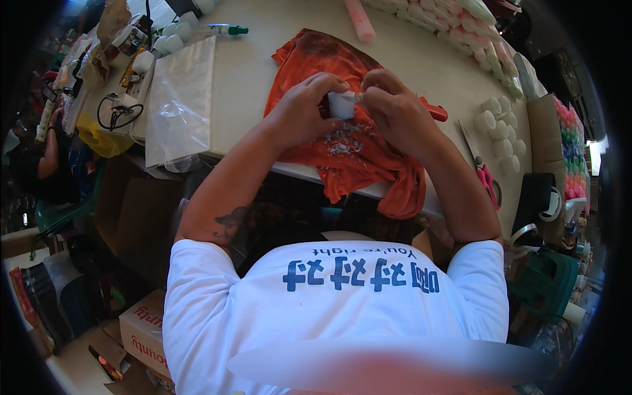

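Observation:
Over an orange cloth (299, 56) on the table, my left hand (304, 108) grips a small white cylinder (341, 105), thumb near its base and fingers at its top. My right hand (395, 108) is closed in a pinch at the cylinder's upper right edge. A pale bit shows at those fingertips, too small to name. White shavings (343, 146) lie scattered on the cloth below both hands. Beside my right wrist, a red-handled tool (434, 112) is partly hidden. To the right of my right forearm rest scissors (486, 178) with pink handles.
Several white cylinders (503, 128) stand at the right. Bagged pink and white rolls (454, 33) fill the far right, near a pink tube (359, 20). On the left are clear plastic sheets (181, 99), a green-capped marker (227, 29) and a power strip (135, 92). Another person (49, 158) sits far left.

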### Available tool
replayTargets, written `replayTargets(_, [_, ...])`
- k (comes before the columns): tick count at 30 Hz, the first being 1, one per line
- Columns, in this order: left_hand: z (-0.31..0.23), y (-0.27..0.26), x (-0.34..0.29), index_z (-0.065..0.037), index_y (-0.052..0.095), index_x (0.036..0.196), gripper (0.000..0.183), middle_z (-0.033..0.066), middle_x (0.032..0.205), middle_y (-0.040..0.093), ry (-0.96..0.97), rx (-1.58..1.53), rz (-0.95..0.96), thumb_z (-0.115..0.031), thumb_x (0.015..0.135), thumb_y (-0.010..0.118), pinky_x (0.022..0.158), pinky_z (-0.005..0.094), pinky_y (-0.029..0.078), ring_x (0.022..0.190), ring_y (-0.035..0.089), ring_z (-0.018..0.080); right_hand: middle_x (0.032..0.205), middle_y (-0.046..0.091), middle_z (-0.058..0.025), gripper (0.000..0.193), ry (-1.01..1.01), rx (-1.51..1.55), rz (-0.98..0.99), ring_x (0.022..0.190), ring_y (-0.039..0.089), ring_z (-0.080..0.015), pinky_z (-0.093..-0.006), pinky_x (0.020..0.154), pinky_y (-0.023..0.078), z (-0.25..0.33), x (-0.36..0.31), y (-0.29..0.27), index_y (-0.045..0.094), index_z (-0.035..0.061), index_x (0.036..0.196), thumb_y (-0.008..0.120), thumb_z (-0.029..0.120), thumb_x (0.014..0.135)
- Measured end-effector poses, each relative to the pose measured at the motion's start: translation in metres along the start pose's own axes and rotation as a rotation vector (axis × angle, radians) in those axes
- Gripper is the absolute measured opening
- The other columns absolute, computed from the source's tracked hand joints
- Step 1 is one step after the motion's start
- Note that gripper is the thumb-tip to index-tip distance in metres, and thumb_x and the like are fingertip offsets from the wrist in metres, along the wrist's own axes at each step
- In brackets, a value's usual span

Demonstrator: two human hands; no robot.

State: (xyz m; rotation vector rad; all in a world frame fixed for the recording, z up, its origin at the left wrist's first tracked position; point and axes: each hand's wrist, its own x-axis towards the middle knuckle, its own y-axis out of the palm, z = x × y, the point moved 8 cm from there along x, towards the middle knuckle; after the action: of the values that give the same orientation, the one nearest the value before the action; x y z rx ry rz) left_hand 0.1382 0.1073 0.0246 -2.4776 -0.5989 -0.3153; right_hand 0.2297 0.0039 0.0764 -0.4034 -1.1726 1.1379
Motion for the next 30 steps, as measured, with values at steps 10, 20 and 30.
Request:
replayTargets(10, [0.003,0.0,0.001,-0.004,0.056,0.117,0.057,0.0128,0.115,0.061,-0.003,0.035,0.004,-0.001,0.067,0.083,0.091,0.0372,0.053,0.108,0.062,0.0299,0.107,0.058,-0.0115,0.012,0.008,0.068,0.213,0.084,0.065,-0.0335,-0.0415,0.07,0.053,0.01,-0.005,0.013,0.061,0.0017,0.089,0.065,-0.003,0.078])
replayTargets(20, [-0.002,-0.001,0.001,-0.004,0.055,0.12,0.058,0.0136,0.117,0.061,0.004,0.092,0.003,0.0,0.068,0.08,0.093,0.0387,0.052,0.113,0.061,0.0317,0.105,0.058,-0.0112,0.009,0.077,0.087,0.17,0.083,0.064,-0.0334,-0.0421,0.07,0.052,0.003,-0.005,0.006,0.06,0.0024,0.086,0.064,-0.002,0.08])
replayTargets(30, [-0.008,0.001,0.002,-0.011,0.061,0.123,0.058,0.0103,0.117,0.061,0.086,0.077,0.016,0.0,0.069,0.08,0.091,0.0382,0.053,0.11,0.061,0.03,0.103,0.058,-0.0097,0.011,0.029,0.071,0.162,0.083,0.064,-0.0319,-0.0409,0.069,0.052,0.005,-0.004,0.006,0.06,0.0028,0.087,0.065,-0.004,0.079])
